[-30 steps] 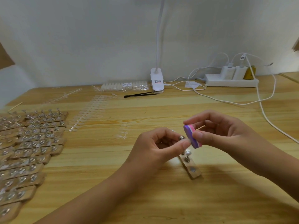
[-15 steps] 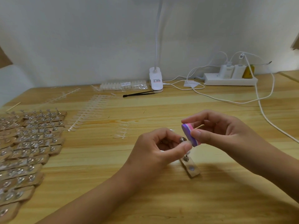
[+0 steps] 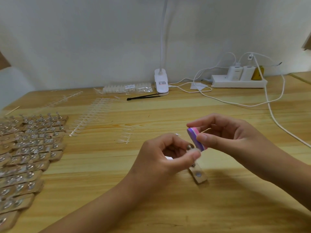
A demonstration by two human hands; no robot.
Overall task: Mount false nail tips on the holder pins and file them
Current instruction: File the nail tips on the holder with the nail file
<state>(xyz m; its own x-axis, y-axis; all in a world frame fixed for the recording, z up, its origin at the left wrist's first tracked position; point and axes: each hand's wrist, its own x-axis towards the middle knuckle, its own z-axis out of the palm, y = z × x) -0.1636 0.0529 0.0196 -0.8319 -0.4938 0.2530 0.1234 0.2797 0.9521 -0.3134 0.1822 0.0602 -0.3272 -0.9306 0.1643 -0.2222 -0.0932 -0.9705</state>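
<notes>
A small wooden holder strip (image 3: 198, 175) with metal pins lies on the table at centre. My left hand (image 3: 165, 155) pinches the top of one pin (image 3: 190, 146); any nail tip there is hidden by my fingers and blurred. My right hand (image 3: 223, 137) grips a purple and pink file block (image 3: 196, 138) and also holds a thin wooden stick (image 3: 205, 130). The block's lower end touches the spot my left fingers pinch.
Many wooden holder strips (image 3: 28, 148) with pins lie in rows at the left. Strips of clear nail tips (image 3: 90, 116) and a short piece (image 3: 125, 138) lie behind. Black tweezers (image 3: 143, 97), a bag of tips (image 3: 127, 88), a lamp clamp (image 3: 161, 82), a power strip (image 3: 239, 82) and cables (image 3: 276, 121) sit further back.
The file block has shifted slightly down and left against the pin that my left fingers hold. The holder strip stays in place on the table.
</notes>
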